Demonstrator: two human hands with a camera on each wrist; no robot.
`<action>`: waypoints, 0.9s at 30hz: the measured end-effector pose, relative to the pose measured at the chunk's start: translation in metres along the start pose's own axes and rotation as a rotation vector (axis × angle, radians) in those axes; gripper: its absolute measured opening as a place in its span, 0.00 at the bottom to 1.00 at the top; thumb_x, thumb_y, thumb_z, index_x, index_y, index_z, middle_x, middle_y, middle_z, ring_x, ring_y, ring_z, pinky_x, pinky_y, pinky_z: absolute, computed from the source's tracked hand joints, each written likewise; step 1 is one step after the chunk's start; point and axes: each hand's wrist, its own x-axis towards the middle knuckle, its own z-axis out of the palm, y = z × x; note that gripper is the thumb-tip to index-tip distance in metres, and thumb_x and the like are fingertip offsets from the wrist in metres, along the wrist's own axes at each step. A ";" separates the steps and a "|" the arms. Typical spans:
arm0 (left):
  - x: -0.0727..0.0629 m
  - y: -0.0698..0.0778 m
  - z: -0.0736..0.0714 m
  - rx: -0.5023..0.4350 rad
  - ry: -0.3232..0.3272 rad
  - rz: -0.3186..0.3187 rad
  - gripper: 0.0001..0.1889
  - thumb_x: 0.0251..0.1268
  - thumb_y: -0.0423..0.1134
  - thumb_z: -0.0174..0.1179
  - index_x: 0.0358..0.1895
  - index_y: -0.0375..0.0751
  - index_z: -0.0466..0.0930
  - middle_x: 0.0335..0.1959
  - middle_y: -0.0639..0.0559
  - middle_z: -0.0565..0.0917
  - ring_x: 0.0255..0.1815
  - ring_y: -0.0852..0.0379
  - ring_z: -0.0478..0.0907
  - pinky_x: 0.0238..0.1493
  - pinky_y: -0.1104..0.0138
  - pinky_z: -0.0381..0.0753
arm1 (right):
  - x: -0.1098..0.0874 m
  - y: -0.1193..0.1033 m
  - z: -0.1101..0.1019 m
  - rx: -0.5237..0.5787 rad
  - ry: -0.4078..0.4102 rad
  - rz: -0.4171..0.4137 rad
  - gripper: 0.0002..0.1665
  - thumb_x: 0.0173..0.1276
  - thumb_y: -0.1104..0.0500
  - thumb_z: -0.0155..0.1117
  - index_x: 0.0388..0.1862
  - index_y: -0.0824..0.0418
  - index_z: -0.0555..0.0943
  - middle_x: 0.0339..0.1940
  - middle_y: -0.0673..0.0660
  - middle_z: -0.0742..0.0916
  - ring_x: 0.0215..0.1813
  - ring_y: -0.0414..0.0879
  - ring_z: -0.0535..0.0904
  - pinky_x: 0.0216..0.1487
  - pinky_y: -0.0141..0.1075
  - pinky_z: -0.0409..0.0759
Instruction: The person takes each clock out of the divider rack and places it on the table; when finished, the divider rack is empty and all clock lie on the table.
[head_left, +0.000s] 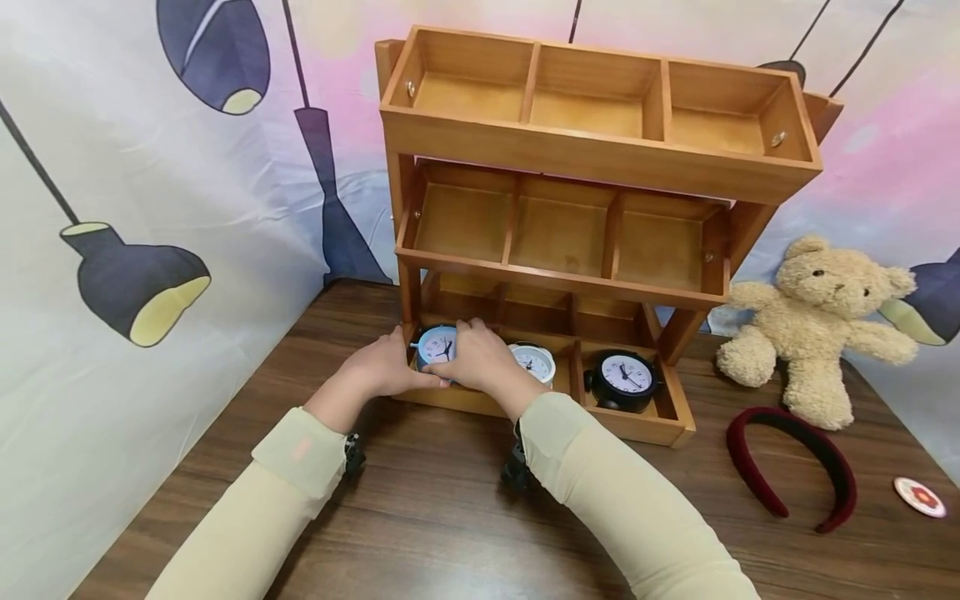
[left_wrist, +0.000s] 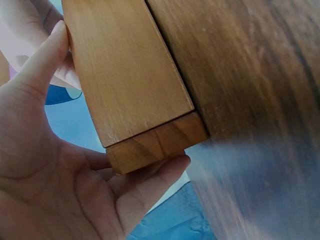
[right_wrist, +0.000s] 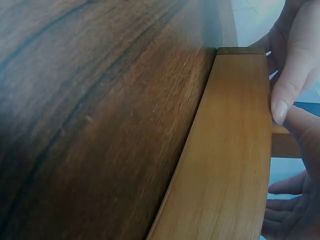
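A three-tier wooden shelf stands on the table, its lowest tray holding three round alarm clocks. The light-blue alarm clock sits in the left compartment, facing up and forward. My right hand holds it from the right side, covering part of the dial. At the tray's left end, my left hand grips the corner, thumb along the front rim and fingers round the end. Both thumbs come close together at the rim in the right wrist view. A white alarm clock is partly behind my right hand.
A black alarm clock occupies the right compartment. Right of the shelf, a teddy bear sits against the backdrop, with a dark red headband and a round badge on the brown table.
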 end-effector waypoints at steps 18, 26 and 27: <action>0.000 -0.003 0.002 0.035 -0.013 -0.019 0.69 0.50 0.76 0.62 0.76 0.21 0.41 0.74 0.25 0.56 0.71 0.31 0.62 0.65 0.44 0.68 | 0.002 0.004 -0.012 0.098 0.050 0.011 0.44 0.59 0.35 0.69 0.65 0.62 0.76 0.53 0.59 0.83 0.51 0.50 0.79 0.51 0.44 0.79; 0.001 -0.006 -0.003 0.028 -0.011 0.005 0.68 0.52 0.73 0.63 0.75 0.19 0.42 0.73 0.24 0.58 0.71 0.31 0.62 0.67 0.45 0.66 | -0.022 0.007 -0.051 0.185 0.063 0.008 0.52 0.59 0.32 0.68 0.74 0.59 0.68 0.63 0.61 0.77 0.56 0.51 0.75 0.54 0.46 0.77; 0.001 -0.006 -0.003 0.022 -0.009 0.014 0.67 0.52 0.72 0.64 0.75 0.19 0.42 0.73 0.24 0.59 0.71 0.31 0.63 0.66 0.45 0.67 | -0.027 0.007 -0.055 0.197 0.056 0.009 0.53 0.59 0.32 0.68 0.75 0.58 0.67 0.63 0.61 0.77 0.55 0.50 0.75 0.53 0.46 0.78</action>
